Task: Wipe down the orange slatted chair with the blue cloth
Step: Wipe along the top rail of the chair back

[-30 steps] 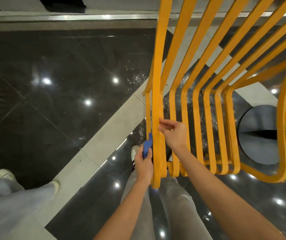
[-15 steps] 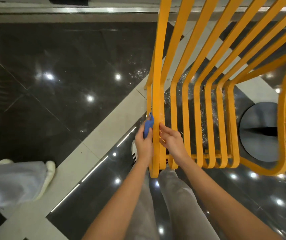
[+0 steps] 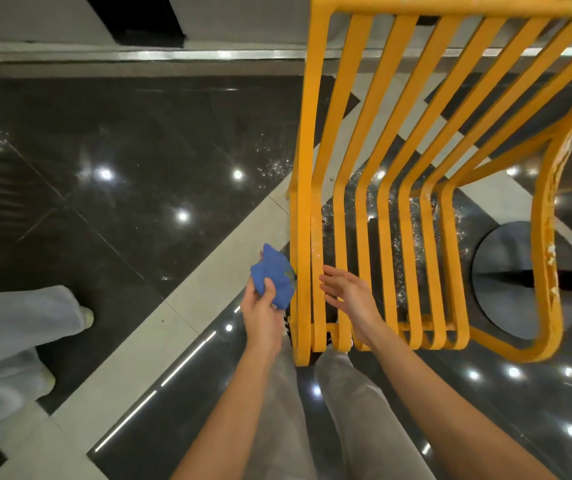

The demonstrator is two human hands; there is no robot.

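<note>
The floor [image 3: 111,140] is glossy black tile crossed by pale grey bands, with ceiling lights mirrored in it as bright spots. Over it stands the orange chair [image 3: 374,188], seen from above: its curved slats run from the top bar down to rolled front ends close to the person's knees, and the thick outer frame on the right shows chipped paint. A round grey base [image 3: 506,282] with a dark bar across it lies on the floor beneath the chair's right side. At the left edge stands a second person's leg [image 3: 17,327] in light trousers and a pale shoe. The wearer's own grey trousers [image 3: 353,417] fill the bottom centre between the two bare forearms. The right hand [image 3: 350,296] is over the slats near their front ends, fingers spread and nearly straight, its grip wide and holding nothing; the fingertips reach toward the second slat from the left. The left hand [image 3: 263,306] is just left of the chair's outermost slat, its grip closed around the bunched blue cloth [image 3: 274,275]. The cloth bulges above the thumb and fingers, its right edge just beside or touching that slat.
</note>
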